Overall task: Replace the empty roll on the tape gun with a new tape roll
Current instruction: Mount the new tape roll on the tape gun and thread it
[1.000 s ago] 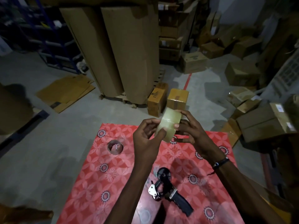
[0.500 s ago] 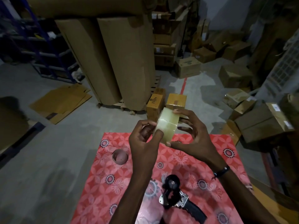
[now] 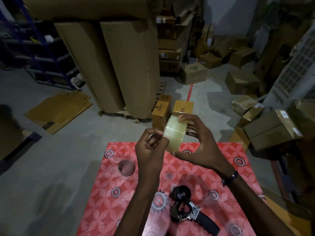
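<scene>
Tape roll (image 3: 175, 133), the new one, is what I have in front of me: a thick, pale, translucent yellowish ring, held on edge in the air above the far edge of the red patterned cloth (image 3: 238, 169), its broad outer band turned toward my camera. I can make out faint seams across that band.

I count one full roll, one empty roll (image 3: 126, 168) and one tape gun (image 3: 189, 211). The empty roll is a thin clear ring lying on the cloth to the left, well apart from the gun. The tape gun lies on its side near the close edge of the cloth, black wheel hub bare, metal plate in the middle, black handle pointing toward the lower right.

My right hand (image 3: 202, 143) grips the roll from the right side: the fingers curl over the top rim and the thumb braces under the bottom rim, so the hand is spread wide around it. A dark band sits on that wrist. My left hand (image 3: 150, 150) is raised at the roll's left edge, fingers curled in tight and the fingertips pressed against the band; whether they have pinched a loose end of tape I cannot tell. Both forearms rise from the bottom of the view, above the gun
</scene>
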Tool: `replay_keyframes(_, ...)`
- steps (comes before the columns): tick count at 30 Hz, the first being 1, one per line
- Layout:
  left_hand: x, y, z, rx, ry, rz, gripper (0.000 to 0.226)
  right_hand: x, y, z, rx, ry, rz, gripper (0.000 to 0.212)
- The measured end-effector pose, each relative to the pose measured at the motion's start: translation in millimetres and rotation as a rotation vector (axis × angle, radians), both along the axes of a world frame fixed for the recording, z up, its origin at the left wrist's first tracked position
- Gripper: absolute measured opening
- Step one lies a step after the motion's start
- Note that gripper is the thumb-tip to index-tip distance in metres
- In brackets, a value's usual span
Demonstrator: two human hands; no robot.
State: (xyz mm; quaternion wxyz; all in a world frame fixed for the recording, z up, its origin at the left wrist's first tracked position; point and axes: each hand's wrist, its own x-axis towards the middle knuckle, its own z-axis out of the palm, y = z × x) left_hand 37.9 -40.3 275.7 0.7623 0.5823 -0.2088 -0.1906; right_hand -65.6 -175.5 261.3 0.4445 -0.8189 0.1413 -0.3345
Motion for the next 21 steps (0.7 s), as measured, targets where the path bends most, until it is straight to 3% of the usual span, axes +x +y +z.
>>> replay_keyframes(5,3,-8,-3,-0.046,0.079,-0.024,0.020,4,-3,1,0.060,0.053,-0.014,0.091)
replay_keyframes(11,9,-19,-8,-0.034,0.084,-0.044,0.008,10,-12,1,-0.036,0.048,-0.018,0.087)
replay_keyframes(21,13,-23,-28,-0.054,0.149,-0.050,0.013,16,-12,-11,-0.028,0.034,-0.056,0.086)
